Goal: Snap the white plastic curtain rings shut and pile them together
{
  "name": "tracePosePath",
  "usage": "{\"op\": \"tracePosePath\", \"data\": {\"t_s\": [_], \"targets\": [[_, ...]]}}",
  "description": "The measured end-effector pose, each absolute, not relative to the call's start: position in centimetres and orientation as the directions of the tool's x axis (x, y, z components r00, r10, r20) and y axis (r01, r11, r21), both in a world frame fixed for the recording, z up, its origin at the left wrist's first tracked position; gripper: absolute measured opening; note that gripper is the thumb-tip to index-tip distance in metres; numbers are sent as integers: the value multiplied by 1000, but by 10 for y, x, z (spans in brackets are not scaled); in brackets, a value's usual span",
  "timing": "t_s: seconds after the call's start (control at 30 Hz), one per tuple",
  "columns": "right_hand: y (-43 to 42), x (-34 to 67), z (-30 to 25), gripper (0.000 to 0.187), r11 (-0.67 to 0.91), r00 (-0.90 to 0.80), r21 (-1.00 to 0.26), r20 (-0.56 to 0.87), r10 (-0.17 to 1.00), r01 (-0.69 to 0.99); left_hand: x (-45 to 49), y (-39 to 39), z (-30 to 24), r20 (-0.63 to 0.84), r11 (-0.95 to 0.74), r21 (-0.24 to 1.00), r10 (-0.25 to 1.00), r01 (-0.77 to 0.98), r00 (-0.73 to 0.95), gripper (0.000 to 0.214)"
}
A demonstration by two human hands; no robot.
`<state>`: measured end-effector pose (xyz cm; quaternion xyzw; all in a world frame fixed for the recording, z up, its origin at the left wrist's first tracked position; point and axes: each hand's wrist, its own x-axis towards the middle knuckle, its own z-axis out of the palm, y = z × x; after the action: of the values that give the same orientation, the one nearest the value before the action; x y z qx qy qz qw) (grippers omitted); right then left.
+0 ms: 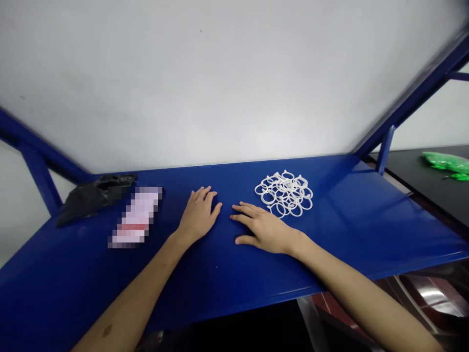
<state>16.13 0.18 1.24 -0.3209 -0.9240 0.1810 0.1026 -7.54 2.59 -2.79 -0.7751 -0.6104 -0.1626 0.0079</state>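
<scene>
My left hand (pixel 199 214) lies flat, palm down, on the blue table (pixel 348 220), with its fingers stretched out and nothing in it. My right hand (pixel 262 227) also rests palm down beside it, fingers spread and pointing left, holding nothing. A pile of several white plastic rings (pixel 284 193) lies just behind and to the right of my right hand, not touched by it.
A blurred pink and white flat item (pixel 136 216) lies left of my left hand. A crumpled black bag (pixel 92 194) sits at the far left. A white wall rises behind. On a black surface at the right lie green items (pixel 447 164).
</scene>
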Motion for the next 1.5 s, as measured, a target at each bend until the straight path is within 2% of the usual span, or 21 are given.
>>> {"op": "tracePosePath", "data": {"t_s": [0.27, 0.7, 0.83, 0.97, 1.1, 1.2, 1.3, 1.5], "targets": [[2, 162, 13, 68, 725, -773, -382, 42, 632, 572, -77, 27, -29, 233, -262, 167, 947, 950, 220, 44], [2, 162, 9, 65, 742, -776, -384, 96, 624, 549, -77, 26, -27, 246, -271, 180, 943, 946, 224, 42], [2, 162, 14, 53, 763, -771, -360, 161, 617, 536, -78, 26, -28, 248, -274, 180, 942, 945, 226, 43], [9, 170, 29, 31, 742, -668, -259, 324, 670, 618, -77, 26, -26, 231, -267, 188, 947, 945, 221, 44], [28, 191, 33, 33, 559, -467, -95, 447, 763, 823, -76, 26, -22, 203, -258, 189, 954, 947, 220, 45], [40, 209, 26, 36, 478, -438, -11, 383, 813, 878, -76, 25, -19, 190, -255, 188, 957, 949, 220, 45], [46, 221, 18, 40, 494, -469, 1, 314, 825, 870, -75, 24, -16, 178, -250, 188, 960, 950, 218, 46], [47, 219, 11, 22, 536, -504, -42, 285, 815, 843, -75, 23, -15, 155, -252, 194, 962, 948, 224, 47]]}}
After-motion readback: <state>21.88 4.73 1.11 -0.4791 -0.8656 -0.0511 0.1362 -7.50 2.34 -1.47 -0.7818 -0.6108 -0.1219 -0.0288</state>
